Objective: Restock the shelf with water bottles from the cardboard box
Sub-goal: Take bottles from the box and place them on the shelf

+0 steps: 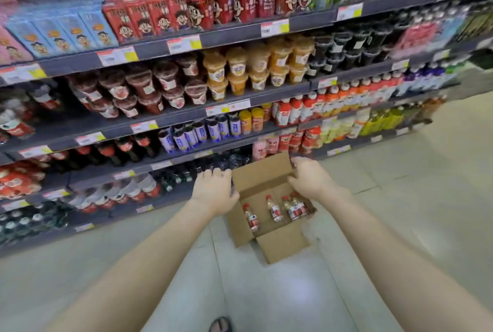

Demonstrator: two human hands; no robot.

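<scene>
We've got both hands apart, empty — left hand (215, 187) and right hand (309, 178) over the cardboard box (282, 245) on the floor; water bottles (274, 209) inside. Best reach straight down, grab necks.

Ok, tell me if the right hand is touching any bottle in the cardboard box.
Apart. The head view shows the right hand up at the cardboard box rim, with bare box floor between it and the bottles.

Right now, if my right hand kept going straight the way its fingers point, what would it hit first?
Probably the raised far flap of the cardboard box. The right hand points up and left toward it, fingertips close to its edge. Depth is unclear, so it might pass above and reach the bottom shelf instead.
</scene>
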